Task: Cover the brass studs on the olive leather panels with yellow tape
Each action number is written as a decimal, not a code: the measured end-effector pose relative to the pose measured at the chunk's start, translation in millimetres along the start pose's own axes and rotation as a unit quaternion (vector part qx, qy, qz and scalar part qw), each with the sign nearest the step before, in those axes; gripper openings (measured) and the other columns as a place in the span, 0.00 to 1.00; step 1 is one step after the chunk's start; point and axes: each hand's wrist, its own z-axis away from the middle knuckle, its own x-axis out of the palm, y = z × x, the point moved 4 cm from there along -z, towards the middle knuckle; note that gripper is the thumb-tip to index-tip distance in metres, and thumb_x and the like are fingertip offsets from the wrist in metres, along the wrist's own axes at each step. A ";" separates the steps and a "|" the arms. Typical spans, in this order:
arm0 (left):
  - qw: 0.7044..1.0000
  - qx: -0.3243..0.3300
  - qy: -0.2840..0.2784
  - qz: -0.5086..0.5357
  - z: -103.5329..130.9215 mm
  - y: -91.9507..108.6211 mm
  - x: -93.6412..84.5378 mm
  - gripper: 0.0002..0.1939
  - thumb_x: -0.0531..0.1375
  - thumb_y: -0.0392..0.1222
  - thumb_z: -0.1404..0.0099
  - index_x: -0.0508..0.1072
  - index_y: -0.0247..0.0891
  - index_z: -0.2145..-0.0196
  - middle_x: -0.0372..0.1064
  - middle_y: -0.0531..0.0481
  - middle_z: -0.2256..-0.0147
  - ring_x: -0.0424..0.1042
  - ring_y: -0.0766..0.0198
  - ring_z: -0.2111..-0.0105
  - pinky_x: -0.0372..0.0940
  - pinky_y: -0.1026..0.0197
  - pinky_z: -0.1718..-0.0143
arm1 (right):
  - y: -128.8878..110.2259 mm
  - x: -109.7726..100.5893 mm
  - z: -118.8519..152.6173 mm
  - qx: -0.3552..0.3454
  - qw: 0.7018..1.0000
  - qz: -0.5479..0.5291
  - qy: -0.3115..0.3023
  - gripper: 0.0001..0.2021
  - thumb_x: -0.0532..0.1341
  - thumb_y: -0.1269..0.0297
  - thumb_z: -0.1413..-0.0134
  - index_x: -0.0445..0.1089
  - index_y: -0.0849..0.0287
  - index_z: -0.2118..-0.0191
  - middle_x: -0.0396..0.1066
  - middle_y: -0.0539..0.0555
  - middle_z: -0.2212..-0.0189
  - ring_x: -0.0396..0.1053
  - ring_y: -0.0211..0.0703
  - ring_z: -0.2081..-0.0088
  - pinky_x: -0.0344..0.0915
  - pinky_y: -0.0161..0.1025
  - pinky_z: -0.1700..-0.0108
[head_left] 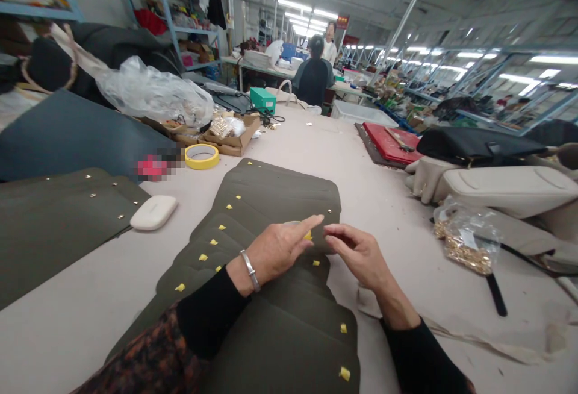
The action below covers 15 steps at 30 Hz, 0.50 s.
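Observation:
Several dark olive leather-like panels point(280, 315) lie overlapped in front of me, with small yellow tape pieces point(203, 258) stuck along both edges. My left hand point(277, 249), a silver bracelet at its wrist, is over the upper panels. It is closed around what looks like a roll of yellow tape point(308, 235), mostly hidden by the palm. Just right of its fingertips, my right hand point(359, 255) has thumb and fingers in a pinch; anything between them is too small to make out. A small metal stud point(329, 211) shows on the top panel near the fingertips.
Another yellow tape roll point(201, 156) and a cardboard box of gold-coloured parts point(232, 135) are beyond the panels. At left lie a white oval case point(154, 212) and studded olive panels point(58, 219). Bags point(510, 183) and a plastic bag of gold hardware point(467, 249) are at right.

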 end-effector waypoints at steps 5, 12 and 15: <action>1.000 0.005 0.004 -0.023 1.2 2.5 3.3 0.24 0.54 0.38 0.32 0.52 0.39 0.41 0.67 0.45 0.48 0.70 0.62 0.51 0.67 0.60 0.51 | -21.5 5.2 4.3 -0.154 0.986 0.060 0.001 0.10 0.57 0.66 0.44 0.72 0.58 0.58 0.74 0.55 0.65 0.71 0.40 0.67 0.68 0.37 0.62; 0.999 0.002 -0.015 -0.040 0.9 11.0 4.2 0.19 0.52 0.39 0.31 0.54 0.38 0.44 0.70 0.46 0.54 0.72 0.64 0.56 0.68 0.63 0.58 | -29.8 12.7 9.3 -0.228 0.963 0.138 0.029 0.07 0.54 0.71 0.43 0.70 0.58 0.67 0.71 0.52 0.73 0.68 0.37 0.71 0.65 0.34 0.66; 0.999 -0.029 -0.032 -0.026 -0.4 13.5 2.6 0.10 0.50 0.38 0.31 0.60 0.39 0.52 0.71 0.50 0.60 0.72 0.64 0.63 0.67 0.65 0.63 | -29.6 13.6 11.8 -0.235 0.953 0.179 0.065 0.07 0.54 0.72 0.45 0.68 0.59 0.70 0.68 0.50 0.76 0.66 0.36 0.74 0.62 0.34 0.69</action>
